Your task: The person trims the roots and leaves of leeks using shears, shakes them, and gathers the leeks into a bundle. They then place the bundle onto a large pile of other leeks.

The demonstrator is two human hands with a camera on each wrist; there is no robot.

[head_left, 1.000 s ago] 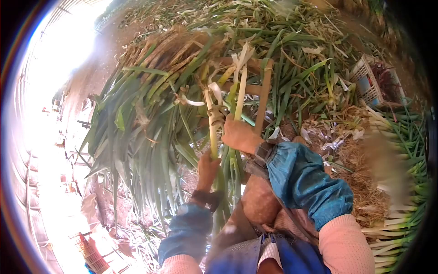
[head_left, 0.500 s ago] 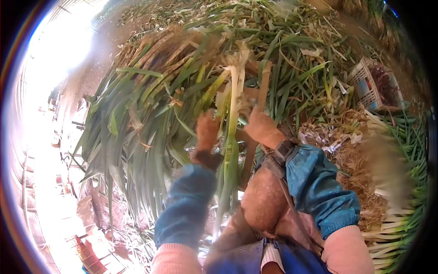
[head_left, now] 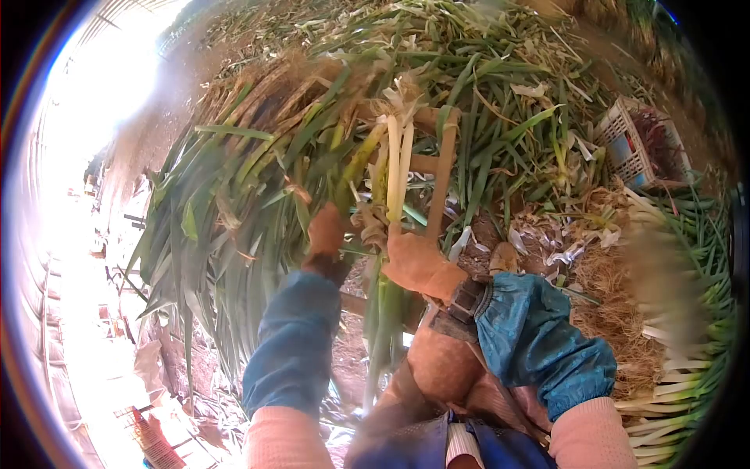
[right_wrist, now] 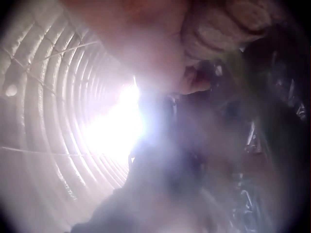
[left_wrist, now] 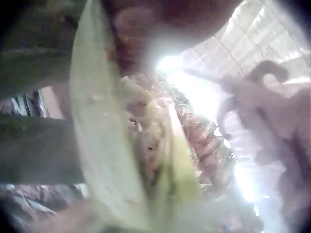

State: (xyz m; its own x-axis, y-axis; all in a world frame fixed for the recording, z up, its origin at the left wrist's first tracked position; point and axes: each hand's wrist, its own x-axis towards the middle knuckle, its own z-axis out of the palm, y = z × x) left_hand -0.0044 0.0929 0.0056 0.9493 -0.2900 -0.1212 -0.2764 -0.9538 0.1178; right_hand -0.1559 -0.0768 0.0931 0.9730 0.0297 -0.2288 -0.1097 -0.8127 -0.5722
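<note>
In the head view my right hand grips two or so green onions, white ends with ragged roots pointing up and green leaves hanging down. Its thumb lies across the stalks and its fingers, in tan ridged coverings, come out on the far side. The right wrist view shows a covered finger close up. To the left, my left hand is at the edge of a heap of unpeeled green onions; its fingertips are hidden. A broad pale green leaf fills the left wrist view beside that hand.
A wooden frame stands behind the stalks. At the right are a plastic crate and a row of cleaned green onions, with dry root scraps beside them. Loose leaves cover the ground ahead.
The left hand has let go of a stalk and moved left to the heap. The right hand has moved away from the stalks and come back; the white stalks now stand together, stripped cleaner.
</note>
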